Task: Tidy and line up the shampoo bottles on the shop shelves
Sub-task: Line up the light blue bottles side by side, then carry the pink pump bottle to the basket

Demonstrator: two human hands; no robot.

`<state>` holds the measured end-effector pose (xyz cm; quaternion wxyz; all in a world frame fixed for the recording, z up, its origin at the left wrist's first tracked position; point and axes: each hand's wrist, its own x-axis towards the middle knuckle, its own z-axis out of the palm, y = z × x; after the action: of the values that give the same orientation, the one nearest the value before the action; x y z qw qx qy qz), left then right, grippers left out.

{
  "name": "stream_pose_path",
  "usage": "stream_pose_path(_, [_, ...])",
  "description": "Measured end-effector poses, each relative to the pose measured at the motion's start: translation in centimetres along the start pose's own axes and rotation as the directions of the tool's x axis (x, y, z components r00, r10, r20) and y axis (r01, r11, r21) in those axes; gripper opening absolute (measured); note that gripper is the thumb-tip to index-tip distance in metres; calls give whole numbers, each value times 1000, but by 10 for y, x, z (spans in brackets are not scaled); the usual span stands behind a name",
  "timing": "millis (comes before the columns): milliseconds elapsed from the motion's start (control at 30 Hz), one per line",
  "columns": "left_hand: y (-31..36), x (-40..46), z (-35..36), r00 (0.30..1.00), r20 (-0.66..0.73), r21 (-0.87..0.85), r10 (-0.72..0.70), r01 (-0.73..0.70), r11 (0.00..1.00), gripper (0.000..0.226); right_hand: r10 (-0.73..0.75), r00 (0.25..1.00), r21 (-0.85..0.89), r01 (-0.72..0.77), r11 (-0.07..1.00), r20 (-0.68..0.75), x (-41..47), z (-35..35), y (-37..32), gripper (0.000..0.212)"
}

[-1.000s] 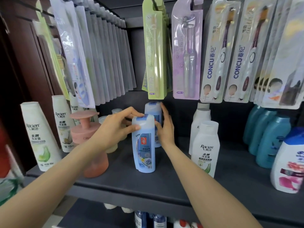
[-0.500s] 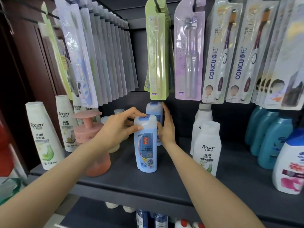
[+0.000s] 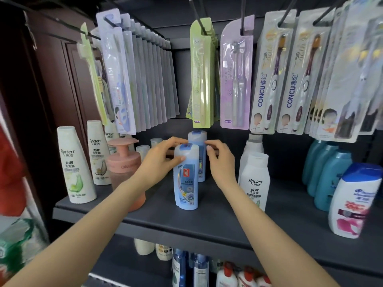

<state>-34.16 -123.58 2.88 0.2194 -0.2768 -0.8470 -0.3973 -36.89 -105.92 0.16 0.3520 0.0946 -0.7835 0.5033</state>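
Blue front bottle (image 3: 186,179) gripped by left hand (image 3: 159,160); right hand (image 3: 219,162) curled beside.

Toothbrush packs hanging on black pegs above: grey row (image 3: 149,79), green pack (image 3: 202,79), lilac pack (image 3: 236,79), two CONCU packs (image 3: 267,79) side by side. Brown cabinet door (image 3: 51,83) standing at left. Red item (image 3: 10,172) showing at left edge.
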Motion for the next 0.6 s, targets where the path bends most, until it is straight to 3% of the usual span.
stream_pose_path(167, [6, -17, 2, 974, -223, 60, -35, 50, 997, 33, -79, 996, 21, 78, 997, 34, -22, -11, -33, 17])
stream_pose_path(367, [-1, -57, -22, 952, -304, 42, -35, 50, 998, 23, -63, 958, 57, 48, 997, 281, -48, 3, -70, 18])
stream_pose_path(600, [-54, -87, -76, 881, -448, 1, -153, 172, 985, 21, 4, 933, -37, 10, 999, 359, -66, 58, -94, 23])
